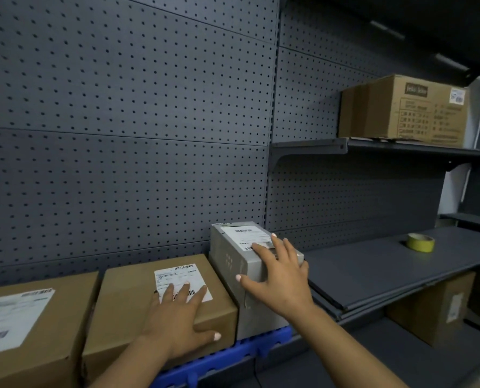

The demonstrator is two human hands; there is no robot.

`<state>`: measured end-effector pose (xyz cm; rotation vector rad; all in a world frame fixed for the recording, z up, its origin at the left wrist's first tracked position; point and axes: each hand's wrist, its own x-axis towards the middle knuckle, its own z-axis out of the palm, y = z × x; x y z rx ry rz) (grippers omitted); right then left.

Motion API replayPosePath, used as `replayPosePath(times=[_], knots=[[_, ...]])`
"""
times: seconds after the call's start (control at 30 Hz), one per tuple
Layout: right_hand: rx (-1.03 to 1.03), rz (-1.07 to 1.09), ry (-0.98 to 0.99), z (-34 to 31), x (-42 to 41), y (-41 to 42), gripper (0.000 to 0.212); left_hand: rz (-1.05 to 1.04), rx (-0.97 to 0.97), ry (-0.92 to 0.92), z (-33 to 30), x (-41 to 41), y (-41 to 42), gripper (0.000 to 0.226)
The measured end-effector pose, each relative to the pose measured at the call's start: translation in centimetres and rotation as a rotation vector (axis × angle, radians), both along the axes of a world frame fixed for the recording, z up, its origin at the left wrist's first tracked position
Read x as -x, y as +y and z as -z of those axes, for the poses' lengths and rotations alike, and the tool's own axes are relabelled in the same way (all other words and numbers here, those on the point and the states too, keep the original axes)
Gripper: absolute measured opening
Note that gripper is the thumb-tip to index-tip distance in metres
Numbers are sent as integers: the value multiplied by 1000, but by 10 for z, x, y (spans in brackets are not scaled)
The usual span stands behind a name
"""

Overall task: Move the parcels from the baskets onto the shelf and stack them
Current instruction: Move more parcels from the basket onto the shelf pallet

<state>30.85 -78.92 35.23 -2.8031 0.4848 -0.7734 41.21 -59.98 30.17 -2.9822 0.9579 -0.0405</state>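
- Grey parcel [250, 264]: small carton, shipping label on top; stands on a blue basket [233, 357], hard against the pegboard back panel [121, 107]; touching the brown parcel to its left.
- Right hand [278, 278]: laid over the grey parcel's top and near corner; fingers spread across the label, thumb down the left face; reads as a grasp about to lift, though whether the far fingers curl over the edge cannot be told.
- Brown parcel [160, 298]: middle carton, label on top; appears to sit on the same blue basket.
- Left hand [182, 312]: flat on the brown parcel's lid, fingers straight and released, thumb over the front edge; steadying, not gripping.
- Left brown parcel [28, 326]: large label on top; just beside the middle carton.
- Step in hand, by judgement: taking the grey parcel from the basket; next move calls for a firm lift and a carry rightward to the shelf [373, 270].
- Shelf contents: yellow tape roll [420, 242] toward the back; keep the parcel apart from it.
- Upper shelf: printed carton [406, 110]; another carton [434, 309] below.
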Motion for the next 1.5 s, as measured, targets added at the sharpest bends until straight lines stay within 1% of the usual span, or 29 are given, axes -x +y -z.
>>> replayPosePath(times=[0.1,0.2,0.43,0.5,0.57,0.63,0.7,0.8,0.87,0.97,1.03,1.1,1.2,1.37,1.5], knots=[[-12,-19,-9,-1,-8,-3,76,-7,-12,-22,3,-2,-1,114],[-10,-18,-15,-1,-17,-4,76,6,-6,-28,4,-3,-1,104],[23,-12,-51,4,-29,-7,77,19,-2,-39,5,-2,0,101],[20,-32,-59,6,-30,-10,83,24,3,-43,4,-2,0,101],[-1,-58,-102,8,-27,-13,93,27,7,-39,4,-1,1,101],[-57,-77,-189,12,-18,-19,100,24,8,-29,4,-2,1,105],[-135,-95,-248,21,-4,-28,102,23,9,-13,3,-2,1,114],[-272,-137,-233,41,19,-45,108,38,5,7,-2,-1,1,123],[-347,-130,-200,55,30,-56,111,57,27,-22,-8,2,-3,130],[-441,-99,-119,72,35,-65,116,118,172,-44,-20,12,-21,123],[-485,-109,-71,79,33,-68,117,146,276,-2,-26,20,-40,121],[-558,-130,-48,83,29,-66,117,141,341,41,-25,24,-57,120],[-611,-171,-39,83,20,-61,116,126,377,79,-15,26,-72,116],[-672,-184,-77,81,6,-60,117,52,332,-48,-8,35,-83,102],[-680,-184,-108,82,4,-61,115,19,383,-75,-11,37,-89,92]])
